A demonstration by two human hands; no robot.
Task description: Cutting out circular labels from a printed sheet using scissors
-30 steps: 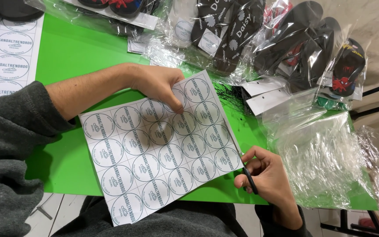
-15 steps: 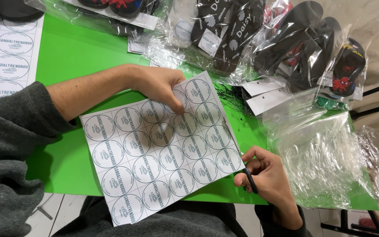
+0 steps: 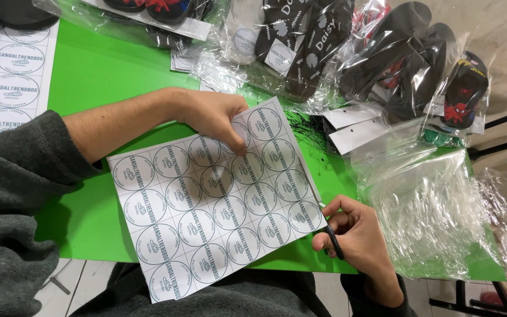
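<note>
Green table [image 3: 112, 76], left hand [image 3: 215, 114] pinching label sheet [image 3: 218, 196], right hand [image 3: 356, 235] gripping scissors [image 3: 334, 240]

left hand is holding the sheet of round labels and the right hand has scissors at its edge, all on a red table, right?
Not quite: the table is green, not red, as the head view shows. The rest holds: the left hand grips the sheet of round labels and the right hand has scissors at its edge.

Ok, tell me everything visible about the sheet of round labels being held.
The label sheet is white paper printed with rows of identical grey-outlined round labels. It lies tilted over the green table, its lower corner overhanging the near edge. The left hand pinches its top edge; the right hand, holding black-handled scissors, meets its right edge.
</note>
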